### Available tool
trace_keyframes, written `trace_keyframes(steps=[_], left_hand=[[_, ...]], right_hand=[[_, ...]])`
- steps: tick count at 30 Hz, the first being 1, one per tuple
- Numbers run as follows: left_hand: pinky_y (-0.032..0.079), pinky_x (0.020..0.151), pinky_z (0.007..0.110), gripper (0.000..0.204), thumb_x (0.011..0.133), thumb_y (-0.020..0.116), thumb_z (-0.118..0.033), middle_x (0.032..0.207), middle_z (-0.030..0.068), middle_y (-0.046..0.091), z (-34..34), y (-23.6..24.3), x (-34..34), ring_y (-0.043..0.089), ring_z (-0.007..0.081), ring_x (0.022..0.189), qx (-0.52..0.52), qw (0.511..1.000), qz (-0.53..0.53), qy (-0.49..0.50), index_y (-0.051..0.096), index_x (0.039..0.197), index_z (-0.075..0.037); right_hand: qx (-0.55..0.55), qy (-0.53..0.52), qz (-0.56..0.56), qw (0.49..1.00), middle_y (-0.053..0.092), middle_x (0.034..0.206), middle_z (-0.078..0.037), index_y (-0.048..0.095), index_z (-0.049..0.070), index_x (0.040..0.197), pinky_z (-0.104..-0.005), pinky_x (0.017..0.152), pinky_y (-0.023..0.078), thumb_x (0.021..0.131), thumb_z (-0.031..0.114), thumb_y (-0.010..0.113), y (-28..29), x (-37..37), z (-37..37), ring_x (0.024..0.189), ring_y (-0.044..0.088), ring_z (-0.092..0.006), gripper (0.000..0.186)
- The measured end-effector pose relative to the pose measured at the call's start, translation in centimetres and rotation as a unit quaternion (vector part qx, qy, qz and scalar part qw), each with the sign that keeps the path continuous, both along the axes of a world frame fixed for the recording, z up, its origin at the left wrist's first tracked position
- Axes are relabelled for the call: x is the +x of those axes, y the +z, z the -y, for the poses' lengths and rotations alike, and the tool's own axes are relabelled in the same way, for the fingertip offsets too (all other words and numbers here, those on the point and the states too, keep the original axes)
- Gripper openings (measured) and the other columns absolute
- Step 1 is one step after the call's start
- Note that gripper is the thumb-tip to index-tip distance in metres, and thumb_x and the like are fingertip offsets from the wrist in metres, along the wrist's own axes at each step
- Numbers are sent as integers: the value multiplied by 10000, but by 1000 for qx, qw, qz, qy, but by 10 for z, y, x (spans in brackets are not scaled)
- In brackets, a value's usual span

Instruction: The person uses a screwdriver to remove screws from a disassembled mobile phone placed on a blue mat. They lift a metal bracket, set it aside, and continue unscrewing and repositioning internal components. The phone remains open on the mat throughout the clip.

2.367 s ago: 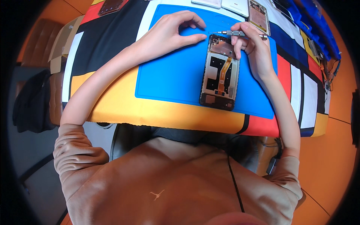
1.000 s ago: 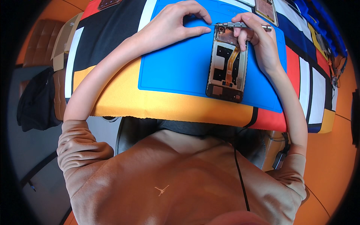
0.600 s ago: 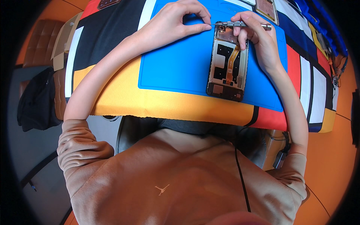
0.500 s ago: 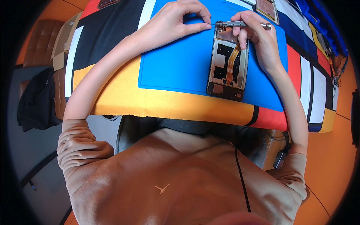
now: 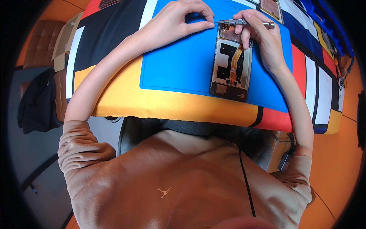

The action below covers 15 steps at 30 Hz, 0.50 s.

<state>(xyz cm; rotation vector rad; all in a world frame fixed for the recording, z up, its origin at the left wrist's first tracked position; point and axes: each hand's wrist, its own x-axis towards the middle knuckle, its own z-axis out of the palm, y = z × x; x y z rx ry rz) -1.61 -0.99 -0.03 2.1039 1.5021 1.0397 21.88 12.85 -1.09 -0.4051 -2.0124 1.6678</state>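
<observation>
An opened phone lies face down on the blue mat, its inner frame and an orange ribbon cable exposed. My right hand is closed around a slim silver precision screwdriver, held nearly level over the phone's top end, with its tip pointing left. My left hand is beside the phone's upper left corner, thumb and forefinger brought together at the screwdriver's tip. Whatever is between those fingertips is too small to make out.
A patterned cloth covers the table under the mat. Another phone part with a gold-coloured inside is at the far right, and a dark phone part at the far left. Blue fabric and cables border the right side.
Both hands and the screwdriver hold almost the same position. The whole view has shifted very slightly; the phone stays in place on the mat.
</observation>
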Motion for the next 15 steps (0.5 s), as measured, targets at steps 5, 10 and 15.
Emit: trace_keyframes(steps=[5, 10, 15], left_hand=[[513, 936, 351, 307, 938, 744, -192, 1103, 119, 670, 3, 2, 1, 635, 223, 1026, -42, 999, 12, 23, 656, 1181, -26], [489, 977, 333, 518, 956, 731, -215, 1185, 112, 641, 2, 0, 2, 589, 190, 1068, -11, 999, 42, 24, 523, 1384, -9], [479, 987, 324, 497, 982, 687, -210, 1204, 113, 632, 5, 3, 3, 578, 185, 1079, -41, 997, 48, 51, 506, 1397, -7]], right_hand=[[8, -12, -8, 1000, 666, 872, -40, 683, 0, 1170, -208, 627, 482, 1087, 348, 513, 6, -3, 4, 611, 581, -70, 397], [-72, -129, -30, 989, 691, 749, -67, 696, 2, 951, -269, 575, 524, 951, 211, 725, 23, -5, 8, 600, 657, -146, 210], [46, -161, -81, 983, 666, 833, -51, 646, 0, 1112, -223, 594, 503, 1013, 145, 652, 33, -7, -1, 673, 644, -110, 175]])
